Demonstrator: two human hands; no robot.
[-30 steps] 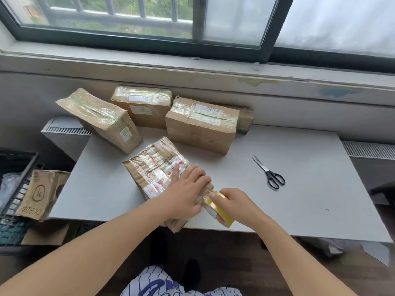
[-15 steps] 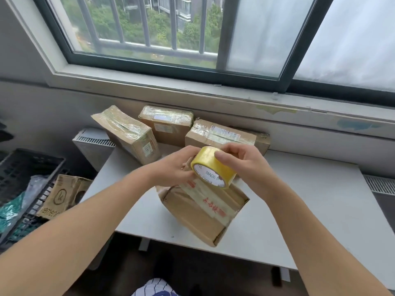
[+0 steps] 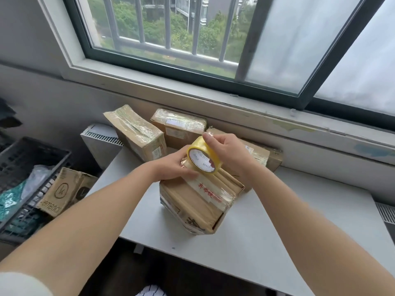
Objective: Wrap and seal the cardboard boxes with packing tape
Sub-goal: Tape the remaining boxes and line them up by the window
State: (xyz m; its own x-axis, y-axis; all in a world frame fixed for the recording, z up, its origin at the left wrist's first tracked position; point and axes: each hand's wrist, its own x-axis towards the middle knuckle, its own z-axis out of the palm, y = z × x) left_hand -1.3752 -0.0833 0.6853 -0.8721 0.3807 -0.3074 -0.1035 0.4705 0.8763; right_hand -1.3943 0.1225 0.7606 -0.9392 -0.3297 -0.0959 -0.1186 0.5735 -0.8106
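— Yellow tape (image 3: 204, 155), a full roll. The right hand (image 3: 226, 152) is clamped on it, fingers curled over the rim from the far side.

— And the other one?

— The left hand (image 3: 171, 167) is clasped on the top end of the box (image 3: 198, 206), right under the roll. I can't tell whether the roll touches the cardboard.

— Where's that box?

— Centre of the frame, tilted, its lower end on the grey table (image 3: 277, 221) near the front edge. A clear strip with red print runs across its face.

— What's around it?

— More taped boxes against the wall above centre. There's a leaning box (image 3: 136, 133), a flat box (image 3: 177, 124) beside it, and a third box (image 3: 256, 154) partly hidden by the right hand. A black crate (image 3: 25, 167) is at the left edge, with a printed carton (image 3: 64, 191) just beside it. The window (image 3: 171, 39) fills the top.
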